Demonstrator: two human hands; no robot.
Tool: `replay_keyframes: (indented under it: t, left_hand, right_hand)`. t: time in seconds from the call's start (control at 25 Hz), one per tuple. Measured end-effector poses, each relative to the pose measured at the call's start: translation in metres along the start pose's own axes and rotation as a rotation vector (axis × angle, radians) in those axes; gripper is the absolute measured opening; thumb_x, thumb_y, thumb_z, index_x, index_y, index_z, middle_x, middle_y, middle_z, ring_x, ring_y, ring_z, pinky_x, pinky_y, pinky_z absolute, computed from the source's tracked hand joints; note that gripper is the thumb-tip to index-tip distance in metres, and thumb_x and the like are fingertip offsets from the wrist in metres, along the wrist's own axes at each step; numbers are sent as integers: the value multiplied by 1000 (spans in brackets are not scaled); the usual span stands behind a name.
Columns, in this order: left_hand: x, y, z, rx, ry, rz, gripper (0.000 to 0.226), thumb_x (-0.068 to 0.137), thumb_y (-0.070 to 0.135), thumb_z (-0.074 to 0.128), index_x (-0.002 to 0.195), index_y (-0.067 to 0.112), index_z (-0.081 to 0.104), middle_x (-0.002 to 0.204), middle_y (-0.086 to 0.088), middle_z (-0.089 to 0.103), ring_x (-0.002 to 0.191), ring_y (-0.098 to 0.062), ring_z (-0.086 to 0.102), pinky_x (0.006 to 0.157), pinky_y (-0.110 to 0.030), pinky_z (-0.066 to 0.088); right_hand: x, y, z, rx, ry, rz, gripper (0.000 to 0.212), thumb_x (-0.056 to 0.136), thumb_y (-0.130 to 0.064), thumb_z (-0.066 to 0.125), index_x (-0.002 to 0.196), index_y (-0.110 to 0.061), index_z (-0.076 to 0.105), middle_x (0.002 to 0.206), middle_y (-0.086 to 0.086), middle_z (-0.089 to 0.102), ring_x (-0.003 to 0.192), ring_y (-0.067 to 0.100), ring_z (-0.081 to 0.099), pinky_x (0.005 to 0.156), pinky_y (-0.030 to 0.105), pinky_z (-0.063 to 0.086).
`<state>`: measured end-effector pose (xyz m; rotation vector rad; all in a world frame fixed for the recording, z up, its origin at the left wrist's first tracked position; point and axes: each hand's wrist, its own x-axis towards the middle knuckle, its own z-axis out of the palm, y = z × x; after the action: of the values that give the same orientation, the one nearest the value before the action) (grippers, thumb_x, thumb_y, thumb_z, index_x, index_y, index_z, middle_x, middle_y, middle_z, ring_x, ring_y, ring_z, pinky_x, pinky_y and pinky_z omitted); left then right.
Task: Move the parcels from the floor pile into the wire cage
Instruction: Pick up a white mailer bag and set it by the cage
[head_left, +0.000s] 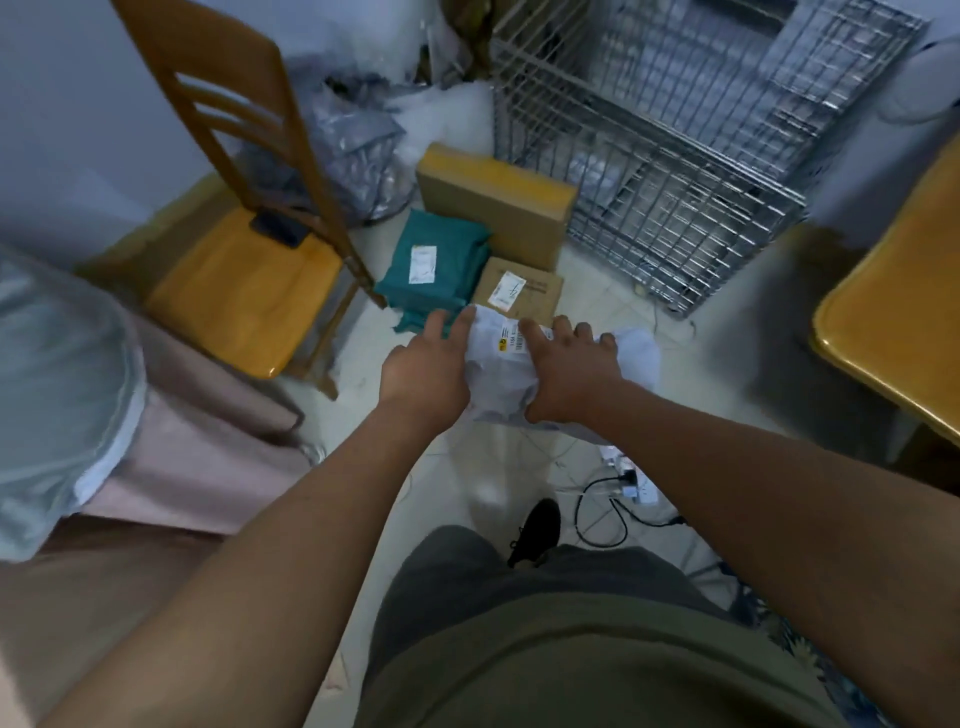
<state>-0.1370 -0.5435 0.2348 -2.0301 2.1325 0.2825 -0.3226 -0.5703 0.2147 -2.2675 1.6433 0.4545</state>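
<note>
A white plastic mailer parcel (501, 371) with a label is between my hands above the floor. My left hand (423, 366) presses its left side with fingers spread. My right hand (569, 371) grips its top and right side. Behind it on the floor lie a green mailer (434, 265), a small cardboard box (519, 288) and a large cardboard box (496, 205). The wire cage (675, 150) stands at the back right, its mesh lid leaning open; grey bags show inside.
A wooden chair (249, 291) with a dark phone on its seat stands left of the pile. A yellow table edge (893, 332) is at right. Grey and clear bags (363, 156) lie behind the boxes. A power strip with cables (631, 486) sits near my foot.
</note>
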Motion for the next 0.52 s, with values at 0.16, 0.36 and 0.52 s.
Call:
replay_keyframes:
  t: [0.16, 0.36, 0.52]
  left_hand:
    - [46, 22, -7, -25, 3, 91, 79, 91, 22, 63, 156, 26, 18, 149, -8, 38, 102, -33, 65, 79, -44, 54]
    - [104, 29, -9, -1, -66, 184, 79, 90, 15, 58, 157, 24, 18, 152, -7, 35, 105, -31, 62, 74, -38, 48]
    - [173, 26, -11, 25, -113, 275, 72, 94, 13, 55, 156, 24, 19, 156, -6, 32, 108, -32, 63, 73, -36, 43]
  right_hand:
    - [27, 39, -17, 38, -3, 76, 112, 66, -58, 77, 156, -28, 17, 143, 16, 39, 127, 39, 44, 103, 56, 37]
    - [69, 74, -23, 60, -52, 163, 112, 67, -59, 76, 156, -28, 16, 144, 16, 38, 129, 39, 43, 104, 57, 37]
    - [118, 97, -30, 104, -127, 265, 115, 66, -59, 77, 156, -29, 13, 145, 15, 36, 131, 39, 41, 106, 57, 35]
